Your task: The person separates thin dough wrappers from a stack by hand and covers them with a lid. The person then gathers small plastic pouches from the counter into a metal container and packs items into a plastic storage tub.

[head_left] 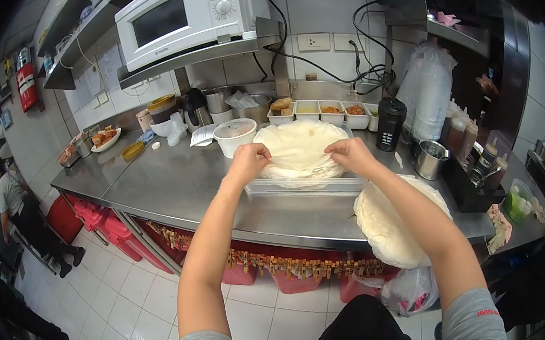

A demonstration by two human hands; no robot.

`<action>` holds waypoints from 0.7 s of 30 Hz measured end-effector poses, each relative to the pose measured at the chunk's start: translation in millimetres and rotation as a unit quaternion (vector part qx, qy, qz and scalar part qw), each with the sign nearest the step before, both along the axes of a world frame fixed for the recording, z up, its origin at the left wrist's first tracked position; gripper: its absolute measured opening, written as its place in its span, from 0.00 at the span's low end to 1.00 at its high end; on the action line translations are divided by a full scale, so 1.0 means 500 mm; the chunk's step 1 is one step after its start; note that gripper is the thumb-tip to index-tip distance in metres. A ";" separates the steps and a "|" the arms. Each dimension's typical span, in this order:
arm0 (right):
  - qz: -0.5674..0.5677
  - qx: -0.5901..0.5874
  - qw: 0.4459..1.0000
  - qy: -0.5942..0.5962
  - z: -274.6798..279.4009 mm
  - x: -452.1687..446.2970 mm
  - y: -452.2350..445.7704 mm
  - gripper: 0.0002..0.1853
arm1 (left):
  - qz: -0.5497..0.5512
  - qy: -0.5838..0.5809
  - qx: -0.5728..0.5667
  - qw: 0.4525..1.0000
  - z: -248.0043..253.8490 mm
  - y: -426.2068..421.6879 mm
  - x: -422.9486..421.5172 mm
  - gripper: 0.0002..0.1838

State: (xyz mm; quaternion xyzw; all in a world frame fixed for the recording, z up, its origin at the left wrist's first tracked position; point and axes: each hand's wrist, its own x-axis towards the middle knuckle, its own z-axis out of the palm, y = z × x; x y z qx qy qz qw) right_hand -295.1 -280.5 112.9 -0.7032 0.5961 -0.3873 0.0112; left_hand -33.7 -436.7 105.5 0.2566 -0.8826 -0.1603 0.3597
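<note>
A pile of thin, round, pale flatbreads [297,142] rests over a clear plastic tray [274,187] on the steel counter. My left hand [250,161] pinches the left edge of the top flatbread between thumb and fingers. On the opposite edge, my right hand [352,155] has the same flatbread in a similar pinch. Beneath my right forearm lies a second stack of flatbreads [382,221], reaching over the counter's front edge and partly hidden by the arm. A white lidded tub [235,137] stands just beyond my left hand.
Behind the pile is a row of white food containers [332,113]. A black tumbler [391,124], a metal cup [431,158] and sauce bottles [473,144] stand to the right. A microwave [189,17] sits on the shelf above. Another person [16,201] is at far left.
</note>
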 end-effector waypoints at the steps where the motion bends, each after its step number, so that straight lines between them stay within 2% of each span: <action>1: -0.005 0.018 1.000 -0.001 0.012 -0.004 0.009 0.11 | -0.001 -0.022 0.017 1.000 0.008 0.000 0.006 0.05; 3: 0.001 0.029 0.999 0.017 0.020 -0.017 0.015 0.11 | 0.005 -0.085 0.027 0.996 0.038 0.032 0.015 0.06; 6: 0.072 0.029 0.994 0.080 0.027 -0.038 0.014 0.11 | 0.000 -0.163 -0.009 0.987 0.050 0.029 0.011 0.06; 9: 0.036 0.134 0.986 0.094 0.098 -0.024 0.014 0.15 | -0.021 -0.146 0.071 0.986 0.094 0.044 -0.015 0.10; 12: -0.012 0.074 0.994 0.081 0.107 -0.009 -0.061 0.23 | -0.028 -0.035 -0.072 0.996 0.075 0.011 -0.081 0.14; 13: -0.022 0.061 0.993 0.099 0.093 0.001 -0.090 0.27 | -0.021 -0.079 -0.051 0.995 0.067 -0.013 -0.106 0.19; 15: -0.039 0.036 0.990 0.134 0.063 0.017 -0.144 0.38 | 0.077 -0.121 -0.103 0.984 0.023 -0.016 -0.144 0.24; 16: -0.086 0.090 0.978 0.165 0.038 0.015 -0.147 0.42 | 0.127 -0.142 -0.128 0.973 -0.002 -0.015 -0.156 0.27; 17: -0.131 0.143 0.961 0.195 0.004 0.021 -0.137 0.47 | 0.130 -0.239 -0.052 0.961 -0.012 -0.003 -0.158 0.35; 18: -0.176 0.195 0.939 0.223 -0.016 0.022 -0.136 0.52 | 0.140 -0.260 -0.038 0.955 -0.011 0.000 -0.160 0.37; 19: -0.153 0.284 0.925 0.200 -0.015 0.010 -0.144 0.57 | 0.150 -0.280 -0.025 0.948 -0.008 0.001 -0.162 0.38; 21: -0.165 0.286 0.923 0.197 -0.008 0.011 -0.139 0.57 | 0.164 -0.291 -0.001 0.943 -0.007 0.012 -0.160 0.42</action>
